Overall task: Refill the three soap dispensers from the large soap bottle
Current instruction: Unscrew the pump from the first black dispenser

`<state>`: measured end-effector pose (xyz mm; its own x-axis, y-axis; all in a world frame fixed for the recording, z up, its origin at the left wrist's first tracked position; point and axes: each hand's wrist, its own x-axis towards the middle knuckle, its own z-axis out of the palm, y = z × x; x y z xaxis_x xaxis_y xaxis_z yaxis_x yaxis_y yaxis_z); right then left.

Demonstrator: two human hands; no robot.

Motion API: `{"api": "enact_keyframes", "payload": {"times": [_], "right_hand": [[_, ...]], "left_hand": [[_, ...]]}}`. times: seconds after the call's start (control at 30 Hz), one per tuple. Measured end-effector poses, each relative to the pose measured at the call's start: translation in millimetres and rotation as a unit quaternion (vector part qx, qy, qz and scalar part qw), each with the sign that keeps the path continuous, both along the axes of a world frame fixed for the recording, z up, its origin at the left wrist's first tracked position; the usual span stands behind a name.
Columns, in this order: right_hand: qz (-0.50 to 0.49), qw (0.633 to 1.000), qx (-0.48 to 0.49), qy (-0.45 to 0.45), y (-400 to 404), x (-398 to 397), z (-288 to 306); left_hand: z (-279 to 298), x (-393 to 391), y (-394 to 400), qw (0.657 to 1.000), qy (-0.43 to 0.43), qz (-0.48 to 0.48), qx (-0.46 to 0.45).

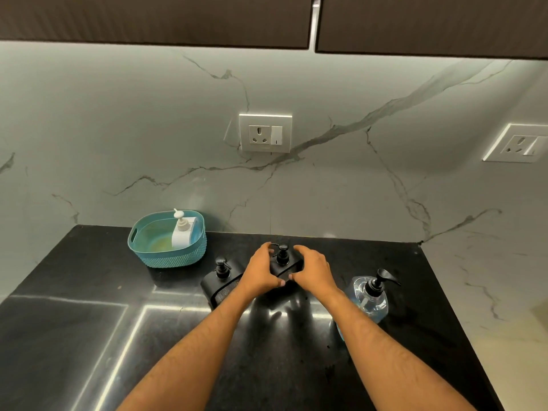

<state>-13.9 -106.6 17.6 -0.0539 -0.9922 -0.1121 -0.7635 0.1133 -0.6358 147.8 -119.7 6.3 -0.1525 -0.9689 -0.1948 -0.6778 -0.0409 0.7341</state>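
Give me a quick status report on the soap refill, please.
Left hand and right hand both clasp the middle black square pump dispenser. Pump on; nothing poured. Clear large soap bottle stands untouched, right. Nothing in the way.

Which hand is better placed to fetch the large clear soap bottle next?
Right. The large clear soap bottle stands just beside the right hand; the left hand would have to cross over the middle black dispenser.

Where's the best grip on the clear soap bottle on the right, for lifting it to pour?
Probably the clear soap bottle by its wide body, below the black pump. Come from the right side, fingers wrapping front and back: it stands upright, its spout points right and away, and the right hand is nearest. The pump neck is narrow and would likely let the bottle swing.
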Motion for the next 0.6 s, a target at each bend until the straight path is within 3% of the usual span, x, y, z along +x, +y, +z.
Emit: {"api": "enact_keyframes", "payload": {"times": [0.6], "right_hand": [[-0.008, 0.997, -0.074, -0.017, 17, -1, -10]], "left_hand": [[15, -1, 11, 1.000, -0.017, -0.013, -0.013]]}}
